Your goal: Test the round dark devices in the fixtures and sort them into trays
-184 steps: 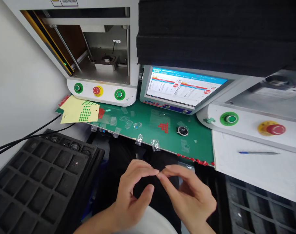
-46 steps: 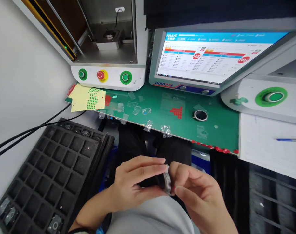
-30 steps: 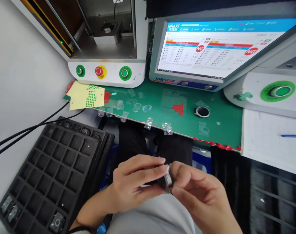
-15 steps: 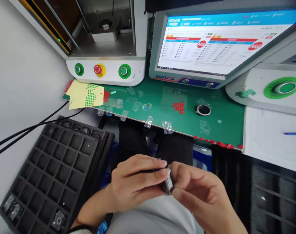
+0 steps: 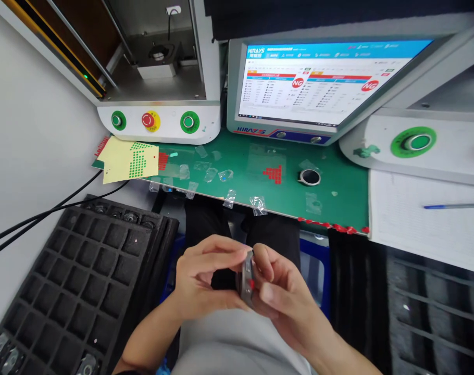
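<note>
Since the frame half a second earlier, the right hand (image 5: pixel 284 294) is being drawn slightly back from the edge of the watch case (image 5: pixel 246 284), and a red sticker (image 5: pixel 252 284) on that edge is being exposed to view. Across the station, the green bench mat (image 5: pixel 239 156) is being occupied by red square stickers (image 5: pixel 276 176), clear film scraps (image 5: pixel 258 205) and a second watch (image 5: pixel 310 177). Below it at left, wrapped parts (image 5: pixel 12 360) are being held in pockets of the black foam tray (image 5: pixel 78 260). Two NG marks are being shown on the display (image 5: pixel 326 94) behind the mat. The watch case is being pinched on edge by the left hand (image 5: pixel 200 276), fingers above and thumb below, over the lap. The right hand is being kept curled beside it; whether it is being touched by those fingertips cannot be told. By judgement, the sticker's seating is being pressed or checked. A steady left pinch is being called for, with the right thumb being aligned squarely to the sticker.
</note>
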Available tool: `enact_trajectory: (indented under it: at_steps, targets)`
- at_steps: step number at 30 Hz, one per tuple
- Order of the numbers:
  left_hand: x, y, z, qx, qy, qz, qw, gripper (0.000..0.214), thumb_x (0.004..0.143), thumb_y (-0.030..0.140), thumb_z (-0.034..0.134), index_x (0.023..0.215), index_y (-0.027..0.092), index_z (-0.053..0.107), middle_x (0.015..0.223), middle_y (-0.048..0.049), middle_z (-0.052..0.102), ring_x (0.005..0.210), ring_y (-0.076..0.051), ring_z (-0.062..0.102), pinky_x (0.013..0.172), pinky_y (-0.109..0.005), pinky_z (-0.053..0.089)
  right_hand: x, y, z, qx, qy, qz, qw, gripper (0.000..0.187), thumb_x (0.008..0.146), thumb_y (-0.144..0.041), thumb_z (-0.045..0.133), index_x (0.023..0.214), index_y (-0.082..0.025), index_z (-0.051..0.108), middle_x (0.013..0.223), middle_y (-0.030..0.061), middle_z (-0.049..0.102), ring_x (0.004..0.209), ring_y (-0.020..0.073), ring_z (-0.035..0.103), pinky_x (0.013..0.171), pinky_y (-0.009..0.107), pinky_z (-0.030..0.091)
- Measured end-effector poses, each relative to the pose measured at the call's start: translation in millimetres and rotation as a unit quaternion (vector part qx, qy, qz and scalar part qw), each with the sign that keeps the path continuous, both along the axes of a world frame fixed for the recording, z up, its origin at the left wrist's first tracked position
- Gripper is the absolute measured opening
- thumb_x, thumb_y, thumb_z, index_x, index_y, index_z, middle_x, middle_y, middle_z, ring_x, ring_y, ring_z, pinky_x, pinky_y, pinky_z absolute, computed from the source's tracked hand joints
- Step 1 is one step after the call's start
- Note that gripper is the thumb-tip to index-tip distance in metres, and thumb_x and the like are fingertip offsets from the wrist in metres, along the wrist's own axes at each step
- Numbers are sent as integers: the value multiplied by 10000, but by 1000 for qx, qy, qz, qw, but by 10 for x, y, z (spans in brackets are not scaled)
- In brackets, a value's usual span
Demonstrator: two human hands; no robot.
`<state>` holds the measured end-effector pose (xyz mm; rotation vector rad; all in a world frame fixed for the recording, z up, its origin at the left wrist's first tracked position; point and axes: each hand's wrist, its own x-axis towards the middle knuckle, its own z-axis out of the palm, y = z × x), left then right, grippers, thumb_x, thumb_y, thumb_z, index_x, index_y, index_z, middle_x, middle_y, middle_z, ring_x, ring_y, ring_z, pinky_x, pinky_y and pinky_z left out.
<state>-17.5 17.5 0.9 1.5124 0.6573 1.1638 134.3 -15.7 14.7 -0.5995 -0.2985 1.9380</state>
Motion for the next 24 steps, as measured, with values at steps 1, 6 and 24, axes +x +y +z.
enact_trajectory:
  at_steps: [1,6,24]
  targets:
    - [23,7,-3,-50,-35,-11,998,546,770,360,819,1290,331,655,1141,-82,725,881,-201,740,670,-265,658,30,1,8,21,-11,-14,1000,491,747,-417,813,670,-200,379,567,-99,326,431,21,185,386,139,170]
    - [122,-21,46,-264,-172,-92,945,368,963,392,584,1283,229,662,1125,-132,749,852,-232,756,581,-267,653,205,-28,3,56,-188,-198,960,342,844,-356,716,651,-195,484,569,-56,390,487,75,365,450,186,324]
    - [310,-282,75,-342,-174,-61,921,238,959,385,602,900,156,575,708,24,598,474,-43,581,416,-98,461,-34,-249,-143,189,-317,-336,867,92,924,-144,599,979,-214,624,907,19,671,918,146,649,853,288,549]
